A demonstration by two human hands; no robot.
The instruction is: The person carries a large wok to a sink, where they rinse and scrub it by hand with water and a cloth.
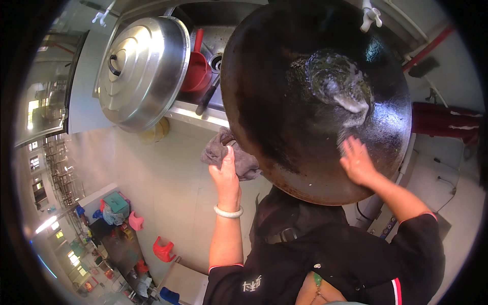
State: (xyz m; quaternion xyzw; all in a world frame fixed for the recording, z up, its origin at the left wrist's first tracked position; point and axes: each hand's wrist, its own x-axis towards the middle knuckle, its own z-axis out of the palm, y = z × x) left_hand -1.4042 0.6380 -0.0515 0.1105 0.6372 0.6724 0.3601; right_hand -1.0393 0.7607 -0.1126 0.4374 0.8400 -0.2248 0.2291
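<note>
A large dark wok point(263, 95) is tilted up before me, and frothy water point(339, 84) lies in its bowl. My left hand point(225, 167) grips a crumpled grey-brown cloth point(249, 166) at the wok's left rim. The cloth appears to wrap a handle, mostly hidden. Over the wok's lower right inner wall is my right hand point(357, 160), its fingers blurred and pointing toward the froth. Grey streaks show by its fingertips; whether it holds a scrubber there, I cannot tell.
Left of the wok, a steel sink point(225, 36) holds a red plastic dipper point(196, 72) and a black-handled tool point(207, 99). A domed metal lid point(143, 72) leans at its edge. White taps point(370, 19) hang above. Red stools point(164, 249) stand lower left.
</note>
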